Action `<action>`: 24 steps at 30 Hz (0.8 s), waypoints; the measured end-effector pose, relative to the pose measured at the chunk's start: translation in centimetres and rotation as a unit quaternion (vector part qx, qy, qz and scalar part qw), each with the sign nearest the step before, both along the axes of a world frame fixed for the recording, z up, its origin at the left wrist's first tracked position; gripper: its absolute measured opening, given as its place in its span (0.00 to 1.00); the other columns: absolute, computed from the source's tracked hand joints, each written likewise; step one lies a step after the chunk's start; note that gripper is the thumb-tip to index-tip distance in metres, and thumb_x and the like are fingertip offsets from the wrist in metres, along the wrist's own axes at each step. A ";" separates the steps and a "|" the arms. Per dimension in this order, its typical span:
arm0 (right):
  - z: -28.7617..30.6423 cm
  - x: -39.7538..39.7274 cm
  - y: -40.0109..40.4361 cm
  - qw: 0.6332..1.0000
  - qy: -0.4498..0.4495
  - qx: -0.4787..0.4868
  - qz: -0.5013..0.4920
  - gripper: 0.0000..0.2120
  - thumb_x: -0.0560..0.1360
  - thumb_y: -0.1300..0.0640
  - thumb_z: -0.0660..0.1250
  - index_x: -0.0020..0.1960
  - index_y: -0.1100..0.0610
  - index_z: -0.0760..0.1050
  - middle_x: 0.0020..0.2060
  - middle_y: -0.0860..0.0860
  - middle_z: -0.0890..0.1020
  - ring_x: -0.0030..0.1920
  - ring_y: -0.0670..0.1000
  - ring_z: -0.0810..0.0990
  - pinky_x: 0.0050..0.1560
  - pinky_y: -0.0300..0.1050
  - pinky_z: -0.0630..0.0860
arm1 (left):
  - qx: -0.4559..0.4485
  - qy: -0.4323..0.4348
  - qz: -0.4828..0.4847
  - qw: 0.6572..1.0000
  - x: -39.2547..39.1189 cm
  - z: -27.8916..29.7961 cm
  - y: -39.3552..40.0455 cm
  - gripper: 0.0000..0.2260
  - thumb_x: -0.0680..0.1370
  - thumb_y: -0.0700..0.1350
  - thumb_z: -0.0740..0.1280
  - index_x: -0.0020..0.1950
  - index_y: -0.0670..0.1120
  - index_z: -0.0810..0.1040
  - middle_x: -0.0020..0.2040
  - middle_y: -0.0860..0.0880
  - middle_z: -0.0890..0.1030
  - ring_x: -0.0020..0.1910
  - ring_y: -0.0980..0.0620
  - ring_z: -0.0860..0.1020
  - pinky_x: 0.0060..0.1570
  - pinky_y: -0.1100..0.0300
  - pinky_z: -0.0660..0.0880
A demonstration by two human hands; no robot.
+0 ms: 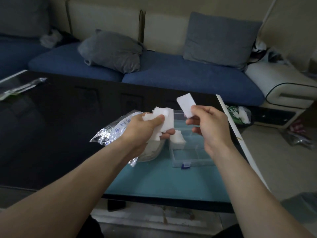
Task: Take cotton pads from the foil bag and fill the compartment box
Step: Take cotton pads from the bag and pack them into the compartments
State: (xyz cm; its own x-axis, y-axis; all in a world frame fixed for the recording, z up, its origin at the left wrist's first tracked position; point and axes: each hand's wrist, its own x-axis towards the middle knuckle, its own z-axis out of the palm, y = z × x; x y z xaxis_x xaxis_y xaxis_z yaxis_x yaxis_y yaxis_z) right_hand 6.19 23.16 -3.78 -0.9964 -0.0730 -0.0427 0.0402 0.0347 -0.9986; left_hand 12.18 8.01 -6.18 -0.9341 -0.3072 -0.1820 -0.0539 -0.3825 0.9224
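Single pad: one white cotton pad is up in the air, pinched at its lower end between thumb and forefinger of the right hand, above the box's far side.
Right-hand fingers: thumb and forefinger pinch the pad; the others curl loosely beneath, holding nothing.
Loose stack: the left hand grips a ragged bunch of cotton pads, thumb pressed on top, fingers curled under, edges fanning out unevenly.
Compartment box: clear plastic compartment box sits open on the teal part of the table, blue latch towards the person; one far-left cell already holds pads, the near cells look empty.
Foil bag: the foil bag lies just left of the box, partly under the left wrist.
Risk, stack: that fanned bunch looks loosely held; a slackened thumb could shed pads onto the table.
Risk, pad: held by one end, it may flop or land across a divider instead of flat.
Risk, box: it is light and near the table's right edge; a knock could shove it.
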 end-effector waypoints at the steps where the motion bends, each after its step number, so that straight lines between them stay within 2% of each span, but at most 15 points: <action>1: 0.1 0.2 -0.2 0.999 -0.026 -0.038 0.006 0.02 0.78 0.57 0.70 0.48 0.55 0.80 0.38 0.50 0.85 0.35 0.46 0.82 0.31 0.39 0.73 | 0.003 0.003 0.008 1.000 -0.1 -0.1 -0.1 0.12 0.82 0.37 0.64 0.60 0.29 0.71 0.45 0.31 0.80 0.36 0.40 0.83 0.31 0.56 0.80; 3: 0.1 0.9 -1.0 0.994 -0.069 -0.076 0.042 0.02 0.77 0.58 0.71 0.45 0.55 0.79 0.32 0.47 0.82 0.34 0.46 0.78 0.32 0.40 0.72 | 0.004 0.009 0.021 1.000 -0.3 -0.2 0.0 0.14 0.82 0.38 0.63 0.61 0.27 0.71 0.44 0.31 0.80 0.35 0.40 0.82 0.32 0.55 0.78; 5: -0.3 1.8 -2.1 0.991 -0.090 -0.075 0.069 0.04 0.76 0.59 0.71 0.44 0.56 0.78 0.29 0.46 0.80 0.31 0.44 0.77 0.32 0.40 0.71 | 0.002 0.007 0.045 0.999 -0.5 -0.3 0.2 0.10 0.81 0.37 0.64 0.56 0.30 0.75 0.42 0.34 0.82 0.35 0.41 0.83 0.34 0.53 0.80; 9: -1.3 2.7 -3.5 0.989 -0.123 -0.066 0.041 0.05 0.76 0.57 0.71 0.44 0.56 0.77 0.30 0.50 0.81 0.28 0.47 0.78 0.33 0.42 0.69 | -0.046 -0.009 0.068 0.997 -0.6 -0.5 0.6 0.06 0.80 0.40 0.66 0.49 0.38 0.78 0.42 0.40 0.84 0.39 0.43 0.82 0.44 0.49 0.80; 12: -1.8 3.0 -4.0 0.996 -0.086 -0.015 0.028 0.06 0.76 0.57 0.70 0.41 0.57 0.76 0.32 0.51 0.83 0.28 0.46 0.80 0.30 0.38 0.69 | -0.066 -0.021 0.075 0.995 -0.5 -0.4 0.6 0.11 0.81 0.46 0.65 0.42 0.43 0.78 0.34 0.47 0.82 0.36 0.48 0.80 0.42 0.53 0.77; 15: -1.6 3.4 -4.0 0.998 -0.040 0.023 0.037 0.05 0.76 0.59 0.70 0.43 0.59 0.78 0.35 0.52 0.85 0.29 0.46 0.84 0.28 0.34 0.73 | -0.068 -0.009 0.044 0.997 -0.3 -0.2 0.5 0.16 0.79 0.56 0.68 0.44 0.43 0.78 0.39 0.44 0.82 0.40 0.45 0.80 0.48 0.47 0.78; 16: -1.3 3.4 -3.9 0.998 -0.037 0.023 0.040 0.04 0.76 0.60 0.70 0.46 0.61 0.79 0.37 0.53 0.85 0.28 0.45 0.83 0.28 0.33 0.73 | -0.074 -0.001 0.035 0.997 -0.2 -0.2 0.5 0.17 0.77 0.56 0.70 0.46 0.41 0.79 0.41 0.43 0.82 0.41 0.44 0.81 0.48 0.46 0.79; 18: -0.9 3.1 -3.5 0.998 -0.043 0.001 0.039 0.06 0.76 0.62 0.70 0.52 0.63 0.78 0.42 0.55 0.84 0.26 0.42 0.81 0.24 0.31 0.72 | -0.064 0.024 0.028 0.997 0.0 -0.2 0.4 0.16 0.79 0.48 0.70 0.53 0.34 0.78 0.45 0.37 0.83 0.44 0.37 0.83 0.48 0.43 0.81; 20: -0.6 2.6 -3.2 0.997 -0.051 -0.020 0.061 0.09 0.75 0.59 0.70 0.54 0.62 0.78 0.41 0.55 0.83 0.28 0.45 0.82 0.27 0.35 0.74 | -0.052 0.035 0.017 0.998 0.2 -0.2 0.4 0.13 0.80 0.39 0.67 0.58 0.29 0.75 0.47 0.33 0.83 0.44 0.32 0.82 0.47 0.37 0.81; 22: -0.5 2.1 -2.7 0.989 -0.080 -0.032 0.118 0.08 0.76 0.55 0.69 0.50 0.59 0.80 0.36 0.54 0.82 0.30 0.49 0.81 0.37 0.43 0.78 | -0.050 0.036 -0.003 0.998 0.4 -0.1 0.3 0.13 0.80 0.37 0.66 0.59 0.29 0.74 0.44 0.35 0.83 0.39 0.37 0.82 0.41 0.44 0.82; 24: -0.5 1.5 -1.9 0.980 -0.123 -0.060 0.147 0.08 0.78 0.55 0.69 0.51 0.61 0.81 0.37 0.56 0.83 0.31 0.50 0.81 0.46 0.50 0.79 | -0.037 0.037 -0.024 0.998 0.7 0.2 0.3 0.13 0.81 0.37 0.65 0.59 0.28 0.73 0.43 0.34 0.82 0.37 0.39 0.81 0.36 0.50 0.82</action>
State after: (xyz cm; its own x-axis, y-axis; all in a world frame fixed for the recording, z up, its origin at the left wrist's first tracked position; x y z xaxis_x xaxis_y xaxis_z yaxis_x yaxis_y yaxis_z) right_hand 7.69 21.21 -4.24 -0.8920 -0.3750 -0.2524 0.2859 -0.0355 -0.9576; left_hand 12.87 8.34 -6.03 -0.9579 -0.2721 -0.0914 -0.0020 -0.3122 0.9500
